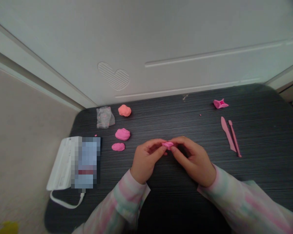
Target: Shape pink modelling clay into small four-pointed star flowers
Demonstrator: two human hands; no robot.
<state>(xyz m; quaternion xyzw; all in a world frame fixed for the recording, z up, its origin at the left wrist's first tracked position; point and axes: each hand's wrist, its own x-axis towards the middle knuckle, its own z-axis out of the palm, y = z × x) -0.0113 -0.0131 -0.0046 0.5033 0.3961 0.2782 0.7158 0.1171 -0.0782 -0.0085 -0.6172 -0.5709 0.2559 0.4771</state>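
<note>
Between my two hands, over the middle of the dark table, a small piece of pink modelling clay (168,145) is pinched. The thumb and fingers of my left hand (147,157) press its left side. My right hand (195,159) grips the right side in the same way, fingertips close to the left ones. Left of my hands lie a rounded pink clay lump (122,134), a flatter pink clay piece (118,147) and an orange clay lump (124,110). A hollow pink clay shape with pointed corners (220,103) rests at the far right.
A pink plastic knife (227,133) and a thin pink modelling stick (234,138) lie at right. A clear plastic wrapper (105,117) is at the back left. Nearer stand a blurred phone (87,162), a white power bank (63,164) and a cable (65,204). A white panel (185,39) borders the dark table (161,117).
</note>
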